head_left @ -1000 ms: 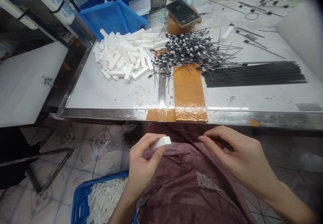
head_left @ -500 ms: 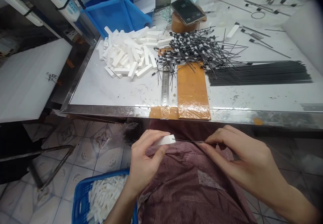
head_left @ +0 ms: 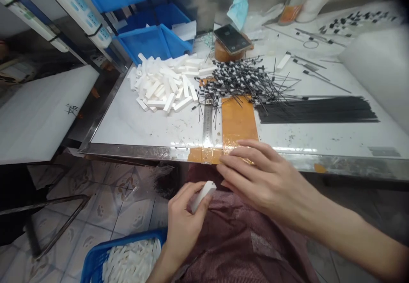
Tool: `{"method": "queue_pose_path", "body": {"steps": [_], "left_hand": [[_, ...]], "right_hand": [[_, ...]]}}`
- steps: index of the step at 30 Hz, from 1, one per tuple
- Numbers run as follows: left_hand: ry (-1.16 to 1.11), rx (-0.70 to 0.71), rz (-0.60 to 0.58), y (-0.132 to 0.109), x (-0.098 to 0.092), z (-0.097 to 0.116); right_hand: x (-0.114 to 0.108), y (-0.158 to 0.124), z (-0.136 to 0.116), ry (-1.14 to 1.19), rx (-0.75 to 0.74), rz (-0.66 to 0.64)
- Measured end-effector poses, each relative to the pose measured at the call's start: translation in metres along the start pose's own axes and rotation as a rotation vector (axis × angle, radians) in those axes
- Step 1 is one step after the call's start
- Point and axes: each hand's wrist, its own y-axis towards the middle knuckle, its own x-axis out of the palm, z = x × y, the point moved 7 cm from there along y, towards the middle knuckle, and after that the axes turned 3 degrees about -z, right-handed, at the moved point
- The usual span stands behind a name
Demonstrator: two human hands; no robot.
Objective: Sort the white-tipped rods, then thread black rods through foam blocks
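Between the thumb and fingers of my left hand (head_left: pixel 188 210) is a white block (head_left: pixel 202 195), tilted up to the right, with a small dark mark at its upper end. My right hand (head_left: pixel 252 172) is above and right of it, over the table's front edge and the lower end of an orange taped board (head_left: pixel 239 119). Its fingers point left and lie close together; their tips and anything under them are hidden. Beside the board lies a steel ruler (head_left: pixel 207 123). Black rods with white and black ends (head_left: pixel 239 78) are heaped behind the board.
White blocks (head_left: pixel 166 85) are piled at the table's left, before a blue bin (head_left: pixel 153 42). Long black rods (head_left: pixel 319 110) lie at right. A phone (head_left: pixel 232 38) rests on a tape roll (head_left: pixel 223 53). A blue basket (head_left: pixel 87 259) of white pieces stands below left.
My right hand has moved left and up to the table edge, and the thin rod between the hands no longer shows. The white block has turned more upright. The view has tilted up.
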Motion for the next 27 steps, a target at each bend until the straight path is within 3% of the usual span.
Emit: {"method": "queue_pose_path", "body": {"steps": [3, 6, 11, 21, 24, 27], "left_hand": [[-0.532, -0.492, -0.003, -0.009, 0.019, -0.043], [-0.79, -0.672, 0.081, -0.011, 0.03, -0.055], [-0.892, -0.696, 0.104, -0.001, 0.039, -0.053], [-1.024, -0.737, 0.117, 0.017, 0.043, -0.055], [-1.041, -0.738, 0.097, 0.023, 0.042, -0.056], [-0.985, -0.696, 0.034, 0.016, 0.036, -0.056]], "right_hand": [[0.018, 0.011, 0.003, 0.039, 0.061, 0.01], [0.043, 0.015, 0.007, 0.036, 0.157, -0.073], [0.067, 0.02, 0.014, -0.011, 0.221, -0.202], [0.084, 0.026, 0.021, 0.041, 0.161, -0.297], [0.083, 0.025, 0.021, 0.061, 0.147, -0.277], [0.064, 0.017, 0.013, 0.138, 0.132, -0.204]]}}
